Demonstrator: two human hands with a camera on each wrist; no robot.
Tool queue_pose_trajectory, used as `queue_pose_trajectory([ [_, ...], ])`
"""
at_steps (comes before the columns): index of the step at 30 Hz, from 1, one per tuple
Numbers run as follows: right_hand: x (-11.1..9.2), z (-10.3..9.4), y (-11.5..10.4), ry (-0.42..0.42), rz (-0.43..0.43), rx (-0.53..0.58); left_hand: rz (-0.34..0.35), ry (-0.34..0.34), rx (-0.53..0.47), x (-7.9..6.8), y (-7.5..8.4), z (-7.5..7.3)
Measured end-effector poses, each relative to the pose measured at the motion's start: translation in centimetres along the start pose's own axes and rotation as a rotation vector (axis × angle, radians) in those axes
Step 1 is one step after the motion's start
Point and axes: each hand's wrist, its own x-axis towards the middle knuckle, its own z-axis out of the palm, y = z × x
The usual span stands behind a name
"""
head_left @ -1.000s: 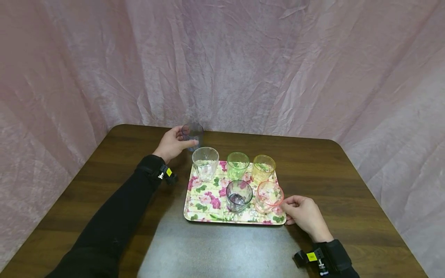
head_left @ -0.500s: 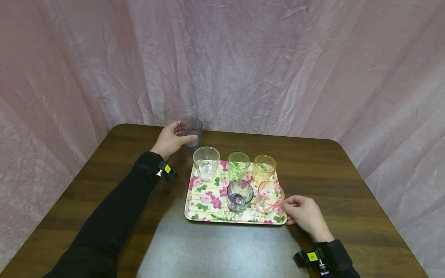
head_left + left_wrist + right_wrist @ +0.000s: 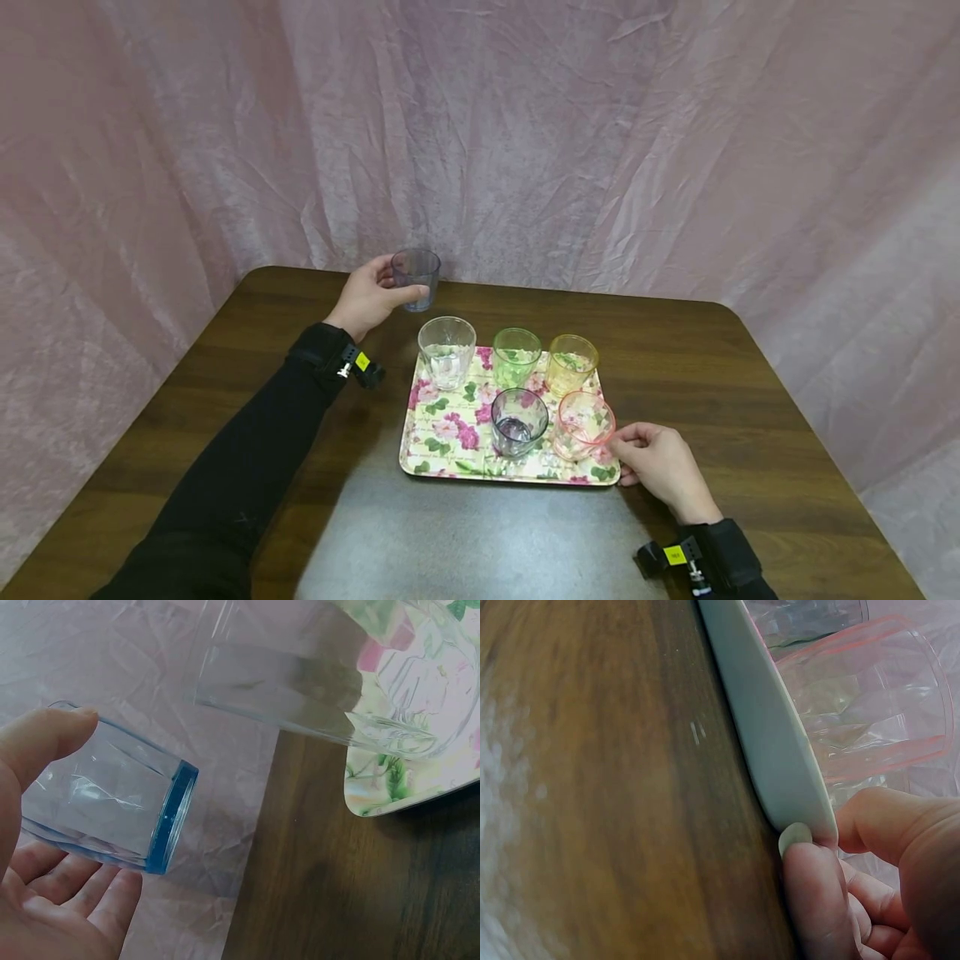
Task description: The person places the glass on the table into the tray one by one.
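Note:
My left hand holds a blue-tinted glass past the tray's far left corner, thumb on one side and fingers on the other. In the left wrist view the blue base of this glass appears off the table. A floral tray carries a clear glass, a green glass and a yellow glass along its far side. Nearer stand a dark grey-purple glass and a pink glass. My right hand pinches the tray's near right corner between thumb and fingers.
Under the tray is a brown wooden table, with bright light reflected on its near part. A pink crumpled curtain hangs right behind the far table edge. The clear glass stands close to my left hand.
My left hand has moved slightly away and up with the blue-tinted glass. My right hand stays on the tray corner, and the tray's glasses keep their places.

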Motion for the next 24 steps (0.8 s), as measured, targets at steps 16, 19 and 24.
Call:
queue_pose_trajectory([
  [16,-0.1,0.0,0.0,0.006,-0.017,-0.011,0.006,0.013,0.009,-0.3,1.0,-0.2],
  [19,-0.1,0.0,-0.1,0.001,-0.027,-0.011,0.002,0.012,0.027,-0.6,1.3,-0.3],
  [24,-0.1,0.0,-0.1,0.003,-0.028,-0.011,0.016,0.002,0.015,-1.0,2.1,-0.2],
])
